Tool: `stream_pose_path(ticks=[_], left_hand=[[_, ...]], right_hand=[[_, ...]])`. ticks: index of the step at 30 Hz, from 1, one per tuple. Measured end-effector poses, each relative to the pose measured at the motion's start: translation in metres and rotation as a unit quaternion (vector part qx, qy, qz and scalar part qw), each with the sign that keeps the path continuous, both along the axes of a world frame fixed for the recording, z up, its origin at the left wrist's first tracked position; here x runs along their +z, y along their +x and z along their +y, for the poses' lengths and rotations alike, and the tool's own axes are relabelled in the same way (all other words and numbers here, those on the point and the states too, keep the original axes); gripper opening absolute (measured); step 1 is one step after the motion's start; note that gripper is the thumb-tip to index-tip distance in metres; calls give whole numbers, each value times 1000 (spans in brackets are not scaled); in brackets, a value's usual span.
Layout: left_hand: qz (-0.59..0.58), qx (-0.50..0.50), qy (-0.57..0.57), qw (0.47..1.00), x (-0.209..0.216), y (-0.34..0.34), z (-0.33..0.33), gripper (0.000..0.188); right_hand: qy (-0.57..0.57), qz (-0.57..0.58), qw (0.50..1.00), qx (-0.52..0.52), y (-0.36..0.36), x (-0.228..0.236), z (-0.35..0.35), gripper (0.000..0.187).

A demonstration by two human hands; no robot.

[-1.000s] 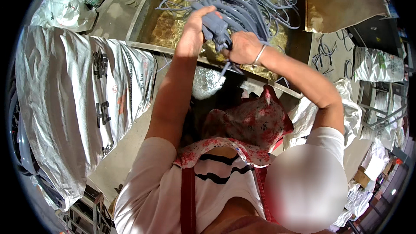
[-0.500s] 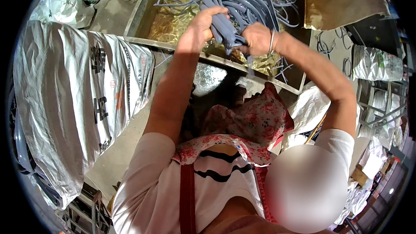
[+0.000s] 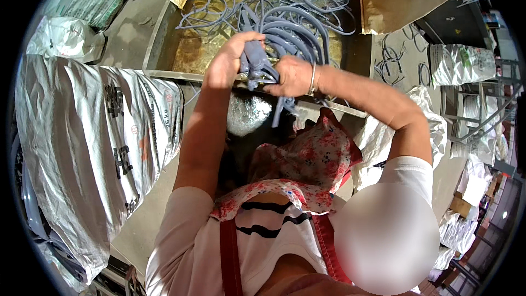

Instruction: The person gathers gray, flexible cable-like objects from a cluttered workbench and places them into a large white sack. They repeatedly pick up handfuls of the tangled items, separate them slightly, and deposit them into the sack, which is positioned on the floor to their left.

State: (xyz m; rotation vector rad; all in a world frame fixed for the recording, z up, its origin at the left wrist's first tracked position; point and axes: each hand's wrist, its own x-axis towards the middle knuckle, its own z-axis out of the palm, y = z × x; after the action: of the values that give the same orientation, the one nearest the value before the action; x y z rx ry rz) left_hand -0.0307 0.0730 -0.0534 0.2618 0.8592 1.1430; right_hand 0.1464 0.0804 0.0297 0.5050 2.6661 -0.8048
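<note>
One bare left hand [image 3: 231,57] is curled around the gathered end of a bundle of grey, flexible, round-section tubing [image 3: 287,41], at the upper centre of the frame. Just to its right, the bare right hand [image 3: 296,75] is closed around the same bundle lower down; its fingertips are hidden, so their exact pinch cannot be told. Loose tube ends hang below both hands, across the near edge of a shallow, rectangular, metal-walled trough [image 3: 174,74] holding yellowish water. The bundle's wide loops arch up and right over the water.

Between the trough's left wall and the left hand lies a patch of open water. Farther up, thin grey coiled loops [image 3: 323,9] crowd the trough, leaving less room there. A stiff brown sheet [image 3: 408,0] borders its upper right edge. Along the left of the frame, a large white woven sack [image 3: 76,148] reaches close to the trough's near left corner, with a narrow strip of grey floor [image 3: 129,30] above it. Below the near edge, a floral-patterned cloth apron [image 3: 307,153] sits close, and crumpled white sacking [image 3: 378,142] lies beneath the right forearm.
</note>
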Motion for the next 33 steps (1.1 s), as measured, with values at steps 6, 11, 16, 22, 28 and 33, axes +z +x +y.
stream_pose_path(ticks=[6, 11, 16, 22, 28, 33], left_hand=[[-46, 109, -43, 992, 2, 14, 0, 13], [23, 228, -59, 972, 0, 10, -5, 10], [54, 257, 5, 965, 28, -4, -16, 10], [-38, 288, 1, 957, 31, -10, -13, 16], [12, 158, -13, 987, 26, -10, -19, 16], [54, 113, -25, 992, 26, 7, -13, 15]], right_hand=[[43, 97, 992, -68, 30, -40, 27, 22], [150, 83, 983, -63, 42, -46, 6, 17], [148, 206, 957, -142, 33, -51, 13, 22], [49, 169, 974, -141, 0, -58, 6, 29], [231, 251, 940, -19, 13, -40, 31, 22], [124, 265, 956, -26, 20, -66, 32, 26]])
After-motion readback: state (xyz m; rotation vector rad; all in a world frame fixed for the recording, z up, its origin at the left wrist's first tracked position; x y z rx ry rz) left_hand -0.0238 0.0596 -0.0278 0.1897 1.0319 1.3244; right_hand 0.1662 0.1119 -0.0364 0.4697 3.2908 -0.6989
